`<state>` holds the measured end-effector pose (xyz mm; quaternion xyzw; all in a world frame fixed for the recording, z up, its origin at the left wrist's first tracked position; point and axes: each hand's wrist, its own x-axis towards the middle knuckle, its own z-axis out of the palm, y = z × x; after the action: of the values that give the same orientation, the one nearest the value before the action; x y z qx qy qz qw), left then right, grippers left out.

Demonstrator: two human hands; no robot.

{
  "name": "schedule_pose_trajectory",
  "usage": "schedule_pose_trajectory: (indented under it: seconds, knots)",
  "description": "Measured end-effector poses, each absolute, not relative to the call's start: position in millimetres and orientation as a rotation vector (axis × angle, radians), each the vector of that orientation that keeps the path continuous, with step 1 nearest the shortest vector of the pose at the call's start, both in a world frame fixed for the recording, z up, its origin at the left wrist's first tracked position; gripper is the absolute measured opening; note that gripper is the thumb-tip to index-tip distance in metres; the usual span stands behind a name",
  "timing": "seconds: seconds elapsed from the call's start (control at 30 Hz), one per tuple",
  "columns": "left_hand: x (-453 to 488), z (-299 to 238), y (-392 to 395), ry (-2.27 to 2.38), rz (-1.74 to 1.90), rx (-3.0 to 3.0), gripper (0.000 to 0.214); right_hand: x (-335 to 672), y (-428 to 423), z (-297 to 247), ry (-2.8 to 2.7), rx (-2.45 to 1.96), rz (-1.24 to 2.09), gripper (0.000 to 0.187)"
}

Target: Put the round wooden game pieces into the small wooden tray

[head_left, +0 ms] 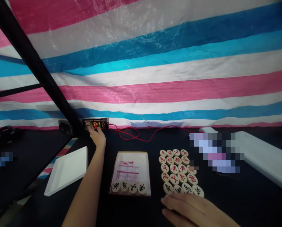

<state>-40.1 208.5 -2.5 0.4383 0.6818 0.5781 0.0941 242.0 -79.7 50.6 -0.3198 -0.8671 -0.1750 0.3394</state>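
My left hand reaches far forward to a small dark device with a lit screen at the back of the black table, fingertips on it; whether it grips it is hidden. My right hand lies flat on the table, fingers stretched, right below a block of round wooden chess pieces with red characters. A shallow box with a red printed lining sits between my arms, a row of several pieces along its near edge.
A white box lid lies at the left. A red cable runs along the back from the device. A white flat case lies at the right. A black slanted pole crosses the left. A striped tarp hangs behind.
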Motion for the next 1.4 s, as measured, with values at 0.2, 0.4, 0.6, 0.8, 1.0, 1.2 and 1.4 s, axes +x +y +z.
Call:
schedule_pose_trajectory:
  seconds: [0.2, 0.4, 0.6, 0.8, 1.0, 1.2, 1.4]
  knots:
    - [-38, -5, 182, 1.865, 1.633, 1.37, 0.046, 261, -89, 72, -2.425, -0.989, 0.029, 0.026]
    - [-32, -9, 145, 1.733, 1.439, 1.52, 0.043, 289, -137, 80, -2.556, -1.308, 0.41, 0.02]
    - [-26, -4, 129, 1.75, 1.341, 1.593, 0.043, 284, -166, 70, -2.571, -1.476, 0.204, 0.028]
    - [-24, 1, 126, 1.724, 1.332, 1.561, 0.042, 267, -158, 53, -2.505, -1.523, -0.192, 0.024]
    - [-25, -2, 131, 1.696, 1.349, 1.557, 0.041, 261, -149, 39, -2.477, -1.51, -0.334, 0.016]
    - [-25, -8, 137, 1.659, 1.364, 1.576, 0.04, 265, -145, 39, -2.575, -1.507, -0.384, 0.02]
    - [-23, -12, 140, 1.628, 1.382, 1.631, 0.04, 258, -141, 66, -2.614, -1.444, -0.06, 0.016]
